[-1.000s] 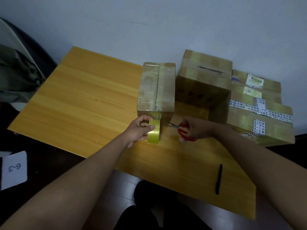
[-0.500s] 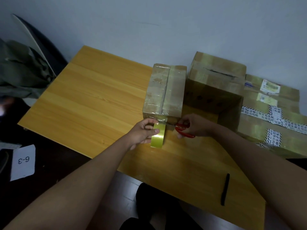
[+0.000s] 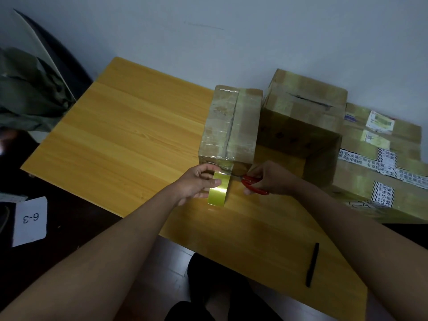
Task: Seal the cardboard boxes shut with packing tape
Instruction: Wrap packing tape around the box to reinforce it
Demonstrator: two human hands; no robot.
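Note:
A narrow cardboard box (image 3: 229, 126) with clear tape along its top seam stands on the wooden table (image 3: 129, 140). My left hand (image 3: 196, 185) grips a yellowish tape roll (image 3: 218, 189) just below the box's near end, a strip of tape running up to the box. My right hand (image 3: 269, 179) holds red-handled scissors (image 3: 253, 184), whose blades reach the strip between roll and box. A taller box (image 3: 303, 112) and a flat, labelled box (image 3: 379, 158) stand to the right.
A black marker (image 3: 312, 264) lies near the table's front right edge. A white card marked 6-3 (image 3: 30, 221) lies on the dark floor at the left, below a bundle of green cloth (image 3: 27, 96). A grey wall rises behind the table.
The view has shifted slightly, so the boxes sit further right in frame. Both hands stay at the box's near end, with the scissors still at the strip.

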